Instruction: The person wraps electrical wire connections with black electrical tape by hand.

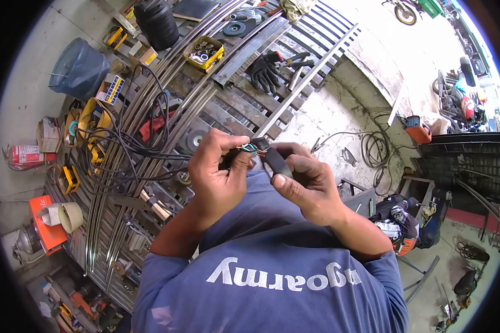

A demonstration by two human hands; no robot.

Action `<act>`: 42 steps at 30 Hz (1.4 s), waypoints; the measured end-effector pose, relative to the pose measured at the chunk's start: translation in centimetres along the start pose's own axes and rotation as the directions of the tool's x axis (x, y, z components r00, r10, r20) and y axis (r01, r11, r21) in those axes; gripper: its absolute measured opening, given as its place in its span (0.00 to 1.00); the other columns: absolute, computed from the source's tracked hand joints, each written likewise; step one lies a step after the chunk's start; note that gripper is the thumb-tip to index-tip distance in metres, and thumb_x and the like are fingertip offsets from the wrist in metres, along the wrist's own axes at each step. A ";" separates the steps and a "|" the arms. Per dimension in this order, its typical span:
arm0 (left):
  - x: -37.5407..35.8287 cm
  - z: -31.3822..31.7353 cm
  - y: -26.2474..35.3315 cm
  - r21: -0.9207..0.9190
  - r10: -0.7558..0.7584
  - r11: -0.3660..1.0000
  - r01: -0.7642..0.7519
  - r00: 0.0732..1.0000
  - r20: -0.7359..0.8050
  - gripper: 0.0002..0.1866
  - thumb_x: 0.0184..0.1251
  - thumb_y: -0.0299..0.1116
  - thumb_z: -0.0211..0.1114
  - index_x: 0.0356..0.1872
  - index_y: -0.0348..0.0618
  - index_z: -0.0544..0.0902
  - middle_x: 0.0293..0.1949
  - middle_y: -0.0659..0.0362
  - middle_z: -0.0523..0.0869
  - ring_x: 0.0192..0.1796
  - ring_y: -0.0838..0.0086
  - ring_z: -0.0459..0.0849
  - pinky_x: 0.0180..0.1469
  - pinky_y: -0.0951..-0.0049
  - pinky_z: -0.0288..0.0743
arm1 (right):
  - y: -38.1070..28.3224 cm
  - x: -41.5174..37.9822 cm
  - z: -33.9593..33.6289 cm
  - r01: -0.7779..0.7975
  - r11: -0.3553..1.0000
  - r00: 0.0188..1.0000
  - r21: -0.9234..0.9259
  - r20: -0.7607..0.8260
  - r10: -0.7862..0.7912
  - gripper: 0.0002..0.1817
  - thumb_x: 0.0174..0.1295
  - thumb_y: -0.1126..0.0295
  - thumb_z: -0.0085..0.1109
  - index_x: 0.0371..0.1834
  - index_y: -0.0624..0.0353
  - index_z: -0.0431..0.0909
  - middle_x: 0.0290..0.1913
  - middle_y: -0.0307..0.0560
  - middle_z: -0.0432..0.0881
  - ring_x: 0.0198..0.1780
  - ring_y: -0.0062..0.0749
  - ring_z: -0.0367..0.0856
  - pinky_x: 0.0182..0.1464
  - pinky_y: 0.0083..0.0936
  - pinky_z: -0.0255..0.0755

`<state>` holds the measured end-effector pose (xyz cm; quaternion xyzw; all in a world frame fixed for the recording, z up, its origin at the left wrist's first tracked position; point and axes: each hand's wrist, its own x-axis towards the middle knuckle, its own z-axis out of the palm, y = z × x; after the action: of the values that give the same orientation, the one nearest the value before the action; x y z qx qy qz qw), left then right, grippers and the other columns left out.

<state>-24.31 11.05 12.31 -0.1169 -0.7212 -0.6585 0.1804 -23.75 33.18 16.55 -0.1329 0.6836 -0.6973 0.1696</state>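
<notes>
In front of my chest, my left hand (219, 172) pinches a black cable with stripped ends between thumb and fingers. Its thin coloured wires (250, 148), teal, white and reddish, stick out toward the right. My right hand (311, 186) is closed around a black curved band that looks like a roll of electrical tape (278, 162). The upper end of this band touches or nearly touches the wires; the exact contact is too small to tell. The palm side of both hands is partly hidden.
A slatted metal rack (228, 111) carries long tubes, black gloves (265, 73), a yellow parts box (204, 54) and tangled black cable (119, 136). A blue bucket (80, 69) and a fire extinguisher (26, 155) stand left. Coiled cable (372, 150) lies on the floor at right.
</notes>
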 end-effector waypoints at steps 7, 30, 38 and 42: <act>0.9 -0.1 -0.9 0.172 0.203 0.961 -0.216 0.975 0.087 0.09 0.81 0.17 0.75 0.56 0.38 0.90 0.45 0.52 0.88 0.36 0.77 0.90 0.38 0.76 0.87 | -0.8 0.4 -1.4 0.041 0.999 0.999 -0.020 0.006 -0.041 0.17 0.79 0.57 0.80 0.44 0.63 0.93 0.72 0.53 0.78 0.71 0.37 0.76 0.74 0.39 0.71; 0.5 0.1 -3.4 -0.002 0.046 0.999 -0.046 0.982 0.185 0.05 0.83 0.16 0.71 0.46 0.37 0.90 0.50 0.51 0.93 0.32 0.81 0.89 0.32 0.76 0.82 | 0.2 0.0 -1.8 -0.054 0.997 0.998 0.054 -0.014 0.055 0.17 0.74 0.58 0.80 0.50 0.64 0.93 0.64 0.45 0.78 0.59 0.28 0.74 0.60 0.27 0.67; 0.4 0.1 -3.4 0.110 0.166 0.971 -0.211 0.933 0.318 0.09 0.68 0.12 0.75 0.44 0.36 0.93 0.44 0.48 0.96 0.38 0.57 0.98 0.38 0.66 0.90 | -1.3 2.8 -3.5 0.000 0.999 0.997 -0.054 0.072 0.004 0.35 0.47 0.74 0.69 0.66 0.65 0.90 0.60 0.46 0.73 0.65 0.39 0.71 0.73 0.30 0.61; 0.4 -0.2 -2.6 0.062 0.265 0.950 -0.306 0.895 0.359 0.11 0.66 0.13 0.77 0.44 0.40 0.92 0.46 0.50 0.95 0.43 0.56 0.98 0.42 0.61 0.92 | -0.9 5.5 -5.4 -0.026 0.955 0.985 -0.294 0.157 0.075 0.41 0.45 0.81 0.64 0.72 0.64 0.88 0.62 0.54 0.74 0.67 0.46 0.76 0.75 0.35 0.69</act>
<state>-25.74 10.52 10.08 -0.3249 -0.7538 -0.5506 0.1520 -31.00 35.80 17.04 -0.1965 0.7654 -0.5711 0.2224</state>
